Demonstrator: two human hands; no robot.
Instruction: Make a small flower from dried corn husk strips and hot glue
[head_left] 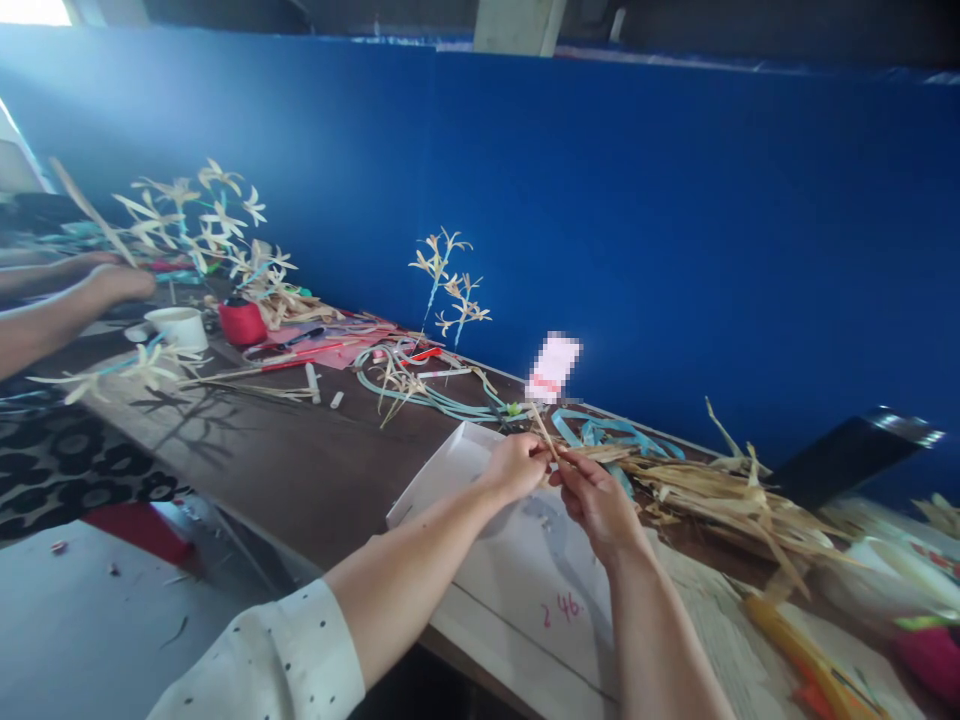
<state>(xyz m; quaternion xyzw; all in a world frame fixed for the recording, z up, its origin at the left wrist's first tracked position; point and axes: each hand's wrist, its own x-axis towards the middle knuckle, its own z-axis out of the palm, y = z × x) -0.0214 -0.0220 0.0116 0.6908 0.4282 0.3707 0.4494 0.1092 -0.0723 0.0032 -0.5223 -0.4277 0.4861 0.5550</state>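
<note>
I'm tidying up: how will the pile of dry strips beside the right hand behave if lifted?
The strips look thin and papery, so probably light. Their dried, straw-coloured look suggests they may crack if bent sharply. Lying loose and overlapping, they could slide apart.

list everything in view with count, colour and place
wall: one, blue, back
table: one, dark brown, centre
flower stems: several, cream, back and left
cup: one, white, left
round object: one, red, right of cup
paper: some, pink, left of centre
cord: several loops, pale teal, centre back
ribbon: some, blue, right of centre
dried strips: many, tan, right
cylinder: one, black, far right
tool: one, yellow, lower right
box: one, white, lower centre
patterned cloth: one, black-grey, lower left
co-worker's hands: two, bare, far left
held strip: one, tan, centre
sleeve: one, dotted white, lower left
left hand: one, bare, pinching held strip
right hand: one, bare, pinching held strip
</note>
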